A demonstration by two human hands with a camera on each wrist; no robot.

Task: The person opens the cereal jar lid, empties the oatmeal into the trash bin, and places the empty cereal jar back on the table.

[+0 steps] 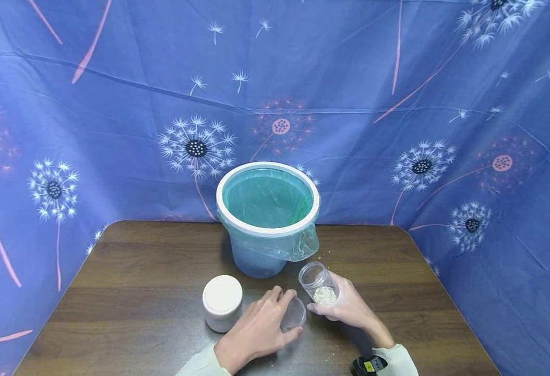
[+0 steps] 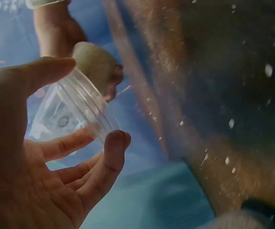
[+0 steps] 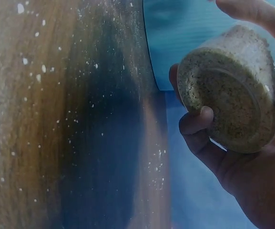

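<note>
Between thumb and fingers my left hand (image 1: 262, 325) pinches a clear plastic lid (image 1: 295, 314), tilted up on its edge; its ridged rim (image 2: 92, 105) shows in the left wrist view. To the right, my right hand (image 1: 347, 304) grips a clear plastic jar (image 1: 313, 277), its open mouth leaning toward the bucket. Pale flakes (image 1: 325, 295) fill the lower part of the jar. The right wrist view shows the jar's round base (image 3: 225, 102), with fingers curled around it. Lid and jar are apart.
Behind the hands stands a bucket (image 1: 256, 256) with a white rim and a green bag liner (image 1: 267, 196). A white lidded canister (image 1: 222, 303) is left of my left hand. Pale crumbs (image 1: 330, 356) dot the wooden table (image 1: 153, 292). A blue patterned cloth (image 1: 350, 62) hangs behind.
</note>
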